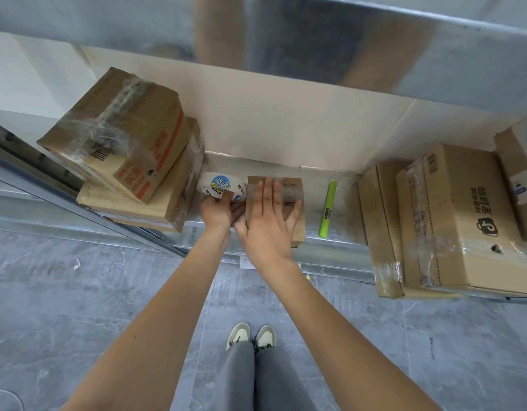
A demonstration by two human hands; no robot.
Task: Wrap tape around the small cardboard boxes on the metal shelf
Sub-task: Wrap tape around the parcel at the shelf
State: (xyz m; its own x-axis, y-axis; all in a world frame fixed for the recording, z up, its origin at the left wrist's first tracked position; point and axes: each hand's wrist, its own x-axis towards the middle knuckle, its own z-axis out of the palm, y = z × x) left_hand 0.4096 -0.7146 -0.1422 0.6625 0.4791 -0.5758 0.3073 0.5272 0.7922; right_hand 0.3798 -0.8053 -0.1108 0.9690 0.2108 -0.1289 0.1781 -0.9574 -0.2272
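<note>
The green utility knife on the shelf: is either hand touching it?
No. The green utility knife lies alone, right of the small box under the right hand; the left hand holds the tape roll.

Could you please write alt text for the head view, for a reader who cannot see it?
A right hand presses flat on a small box on a metal shelf while the left hand holds a tape roll beside it. A green cutter lies to the right, between stacks of taped boxes.
</note>
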